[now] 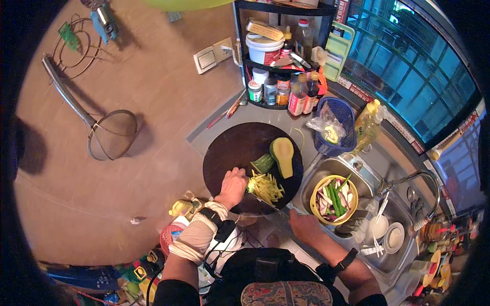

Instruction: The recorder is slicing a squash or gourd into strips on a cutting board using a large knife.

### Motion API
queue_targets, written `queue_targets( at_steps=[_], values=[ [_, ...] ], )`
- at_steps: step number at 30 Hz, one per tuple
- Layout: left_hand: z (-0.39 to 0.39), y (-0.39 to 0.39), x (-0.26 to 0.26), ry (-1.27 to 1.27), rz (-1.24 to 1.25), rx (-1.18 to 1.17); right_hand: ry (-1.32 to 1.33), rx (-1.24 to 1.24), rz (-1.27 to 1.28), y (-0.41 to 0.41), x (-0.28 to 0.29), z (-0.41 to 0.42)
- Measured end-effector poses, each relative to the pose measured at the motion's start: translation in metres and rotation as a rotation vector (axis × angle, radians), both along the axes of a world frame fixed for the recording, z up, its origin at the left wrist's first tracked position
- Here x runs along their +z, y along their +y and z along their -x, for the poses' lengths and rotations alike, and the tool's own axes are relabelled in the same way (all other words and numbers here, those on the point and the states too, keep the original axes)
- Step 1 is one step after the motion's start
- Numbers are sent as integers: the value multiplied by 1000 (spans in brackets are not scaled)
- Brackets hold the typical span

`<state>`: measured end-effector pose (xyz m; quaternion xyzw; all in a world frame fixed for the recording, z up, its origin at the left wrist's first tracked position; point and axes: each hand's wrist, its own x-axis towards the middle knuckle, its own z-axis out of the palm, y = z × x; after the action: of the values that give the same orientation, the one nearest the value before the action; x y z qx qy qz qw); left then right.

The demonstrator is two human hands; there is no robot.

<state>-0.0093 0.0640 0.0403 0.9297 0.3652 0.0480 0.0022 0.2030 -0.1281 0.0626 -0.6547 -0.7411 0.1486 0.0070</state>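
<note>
My right hand (306,227) grips a kitchen knife (264,201), its blade reaching over the near edge of a dark round chopping board (229,147). The blade lies along the near side of a heap of pale yellow squash strips (267,188). My left hand (233,186) is on the board at the left end of the heap, fingers bent against squash there; the fingertips are partly hidden. Behind the strips lie a green-skinned squash piece (263,164) and a halved squash (283,155), its yellow cut face up.
Right of the board, a double steel sink (312,183) holds a yellow colander (314,208) of sliced eggplant and green peppers, plus bowls (394,238) and chopsticks. A blue plastic basket (337,111) and a detergent bottle (365,118) stand behind. A black corner rack (245,69) carries seasoning bottles.
</note>
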Motion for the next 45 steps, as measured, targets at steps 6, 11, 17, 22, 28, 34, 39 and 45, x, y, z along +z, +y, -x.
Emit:
queue_targets(
  at_steps=[6, 11, 17, 22, 28, 34, 39, 45],
  values=[
    [-1, 15, -2, 64, 77, -4, -50, 12, -4, 10, 4, -11],
    [3, 24, -15, -55, 96, -15, -88, -70, 71, 18, 7, -13],
    [4, 22, -6, -143, 126, 148, -7, -128, 137, 28, 9, -16],
    [4, 8, 14, -499, 633, 332, 135, -193, 167, 28, 6, -12],
    [-12, -45, -19, -1044, 1334, 671, 207, -201, 212, 25, 12, -5],
    [-24, -57, -29, -960, 1109, 660, 187, -301, 244, 21, 13, 10],
    [-21, -59, -29, -960, 1190, 726, 169, -281, 222, 16, 11, 19],
    [-28, -60, -37, -1056, 1284, 795, 180, -295, 201, 14, -2, 23]
  ],
)
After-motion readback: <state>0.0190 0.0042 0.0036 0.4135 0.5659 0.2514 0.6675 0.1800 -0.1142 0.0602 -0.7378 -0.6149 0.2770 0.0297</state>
